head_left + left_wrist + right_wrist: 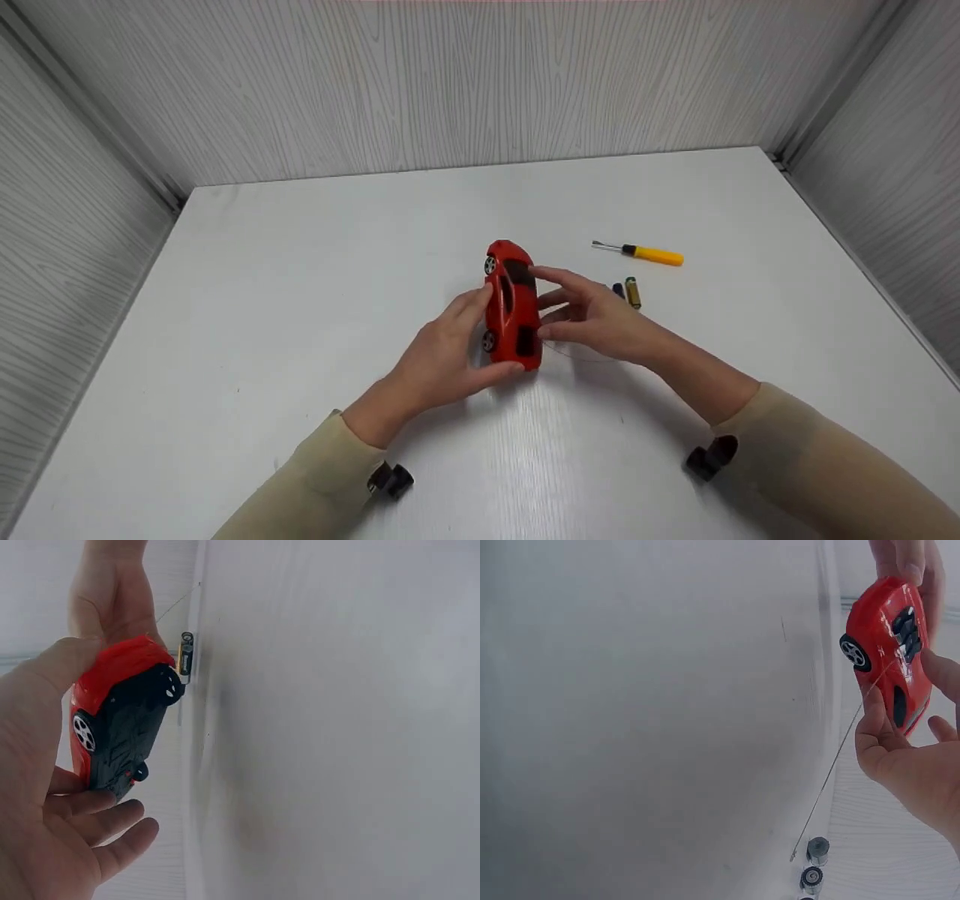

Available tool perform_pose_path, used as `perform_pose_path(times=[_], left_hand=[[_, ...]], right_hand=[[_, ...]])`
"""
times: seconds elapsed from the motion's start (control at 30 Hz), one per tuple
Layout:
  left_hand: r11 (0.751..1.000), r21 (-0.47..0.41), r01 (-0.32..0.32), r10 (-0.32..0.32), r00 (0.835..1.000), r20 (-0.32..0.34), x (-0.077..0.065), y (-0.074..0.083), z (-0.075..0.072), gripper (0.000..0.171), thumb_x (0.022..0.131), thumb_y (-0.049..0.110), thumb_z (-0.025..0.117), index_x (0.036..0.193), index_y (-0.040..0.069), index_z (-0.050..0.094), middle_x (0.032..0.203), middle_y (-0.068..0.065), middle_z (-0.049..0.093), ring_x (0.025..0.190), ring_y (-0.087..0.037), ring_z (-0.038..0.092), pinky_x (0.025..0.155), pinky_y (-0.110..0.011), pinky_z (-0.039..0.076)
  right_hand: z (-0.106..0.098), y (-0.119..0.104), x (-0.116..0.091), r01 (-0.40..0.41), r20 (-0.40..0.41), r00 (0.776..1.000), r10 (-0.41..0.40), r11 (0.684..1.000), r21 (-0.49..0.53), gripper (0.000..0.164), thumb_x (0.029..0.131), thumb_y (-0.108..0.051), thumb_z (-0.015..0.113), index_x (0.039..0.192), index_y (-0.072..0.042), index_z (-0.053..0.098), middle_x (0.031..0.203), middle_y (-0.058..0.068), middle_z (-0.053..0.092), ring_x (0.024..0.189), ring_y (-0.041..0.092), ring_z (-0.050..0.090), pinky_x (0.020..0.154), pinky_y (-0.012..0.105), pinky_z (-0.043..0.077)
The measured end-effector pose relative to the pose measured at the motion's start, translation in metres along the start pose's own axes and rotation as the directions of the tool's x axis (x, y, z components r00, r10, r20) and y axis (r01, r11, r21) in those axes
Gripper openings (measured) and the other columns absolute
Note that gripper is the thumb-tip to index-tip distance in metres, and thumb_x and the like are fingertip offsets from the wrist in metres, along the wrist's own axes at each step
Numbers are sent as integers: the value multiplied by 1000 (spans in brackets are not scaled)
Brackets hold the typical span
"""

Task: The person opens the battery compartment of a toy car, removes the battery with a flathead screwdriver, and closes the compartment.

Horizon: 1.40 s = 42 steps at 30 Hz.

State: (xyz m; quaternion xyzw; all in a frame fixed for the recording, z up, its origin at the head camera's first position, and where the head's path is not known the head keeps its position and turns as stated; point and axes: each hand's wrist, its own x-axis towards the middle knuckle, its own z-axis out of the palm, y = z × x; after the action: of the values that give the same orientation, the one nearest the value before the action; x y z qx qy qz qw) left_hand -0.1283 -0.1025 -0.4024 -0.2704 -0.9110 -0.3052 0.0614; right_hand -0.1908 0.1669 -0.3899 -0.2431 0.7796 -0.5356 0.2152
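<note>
A red toy car (516,311) is between both hands, tilted on its side above the white table. My left hand (435,360) grips it from the left, thumb at one end and fingers along the wheel side. From the other side, my right hand (600,322) holds it, with thumb and fingertips at the dark windows and body side. The car's black underside (127,727) faces the left wrist view. In the right wrist view a thin wire (832,765) runs from the car down toward the table.
A yellow-handled screwdriver (658,256) lies at the right, its tip pointing left. Just beyond the right hand lie small batteries (634,292), partly covered by that hand. Pale wood-grain panels (450,82) enclose the table at the back and sides.
</note>
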Motion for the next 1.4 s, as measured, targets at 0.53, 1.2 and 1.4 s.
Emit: perform_pose_path(times=[0.53,1.2,1.4], left_hand=[[992,56,110,-113,993,43,8,-8,3,106,85,54,86,165,5,35,150,-11,57,134,-26,58,110,-41,49],[980,88,179,-185,980,68,8,-15,8,110,83,63,83,162,1,39,149,-12,56,135,-26,54,113,-41,45],[975,115,188,-198,976,84,8,-15,9,108,85,66,81,162,1,40,149,-13,56,138,-29,52,115,-43,44]], right_hand=[[-2,5,6,-19,-12,1000,19,1000,-6,78,97,-21,79,163,-37,40,138,9,68,119,30,69,98,46,57],[-1,5,9,-101,-3,995,101,992,-74,53,99,-23,77,149,-17,63,144,2,65,124,22,67,98,35,57],[-2,5,9,-117,1,993,118,990,-76,51,99,-21,77,148,-19,64,144,1,65,124,22,67,98,35,57]])
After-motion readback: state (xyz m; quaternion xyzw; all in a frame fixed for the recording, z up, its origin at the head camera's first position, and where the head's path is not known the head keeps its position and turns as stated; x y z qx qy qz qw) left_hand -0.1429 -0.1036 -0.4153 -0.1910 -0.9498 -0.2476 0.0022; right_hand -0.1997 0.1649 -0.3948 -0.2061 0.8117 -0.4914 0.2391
